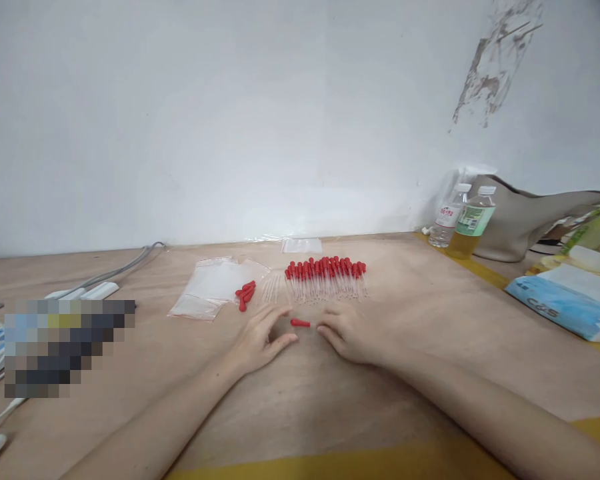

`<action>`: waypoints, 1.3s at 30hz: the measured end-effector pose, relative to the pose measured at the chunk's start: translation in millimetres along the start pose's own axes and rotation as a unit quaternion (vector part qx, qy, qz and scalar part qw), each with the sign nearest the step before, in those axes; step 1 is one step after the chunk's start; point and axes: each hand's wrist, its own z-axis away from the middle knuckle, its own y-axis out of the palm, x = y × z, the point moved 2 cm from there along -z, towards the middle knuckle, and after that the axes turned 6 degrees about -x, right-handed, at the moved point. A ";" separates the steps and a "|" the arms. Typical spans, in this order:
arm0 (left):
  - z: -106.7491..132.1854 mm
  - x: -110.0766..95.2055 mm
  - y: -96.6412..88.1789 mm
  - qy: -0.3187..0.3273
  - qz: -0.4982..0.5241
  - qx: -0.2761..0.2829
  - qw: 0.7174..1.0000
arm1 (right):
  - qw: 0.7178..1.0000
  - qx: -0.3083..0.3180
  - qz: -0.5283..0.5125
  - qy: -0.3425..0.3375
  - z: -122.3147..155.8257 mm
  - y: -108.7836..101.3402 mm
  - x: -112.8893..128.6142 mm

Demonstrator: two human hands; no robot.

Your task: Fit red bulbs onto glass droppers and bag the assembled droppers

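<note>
Left hand (260, 343) and right hand (347, 337) lie open, holding nothing, flanking a red bulb (300, 323). Right fingertips possibly touch it. Droppers (325, 277) sit toward the table's (430, 320) far edge.

Left grip (260, 340), right grip (350, 337): bare, slender. Left forearm (170, 413), right forearm (480, 400): bare to frame edge.

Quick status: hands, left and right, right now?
Left hand: open, holding nothing.
Right hand: open, holding nothing; a red bulb lies between the two hands.
</note>
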 end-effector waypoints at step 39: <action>6.7 73.1 -22.4 -0.207 -0.120 -0.125 0.963 | 0.934 0.101 0.130 0.318 -125.5 68.6 6.0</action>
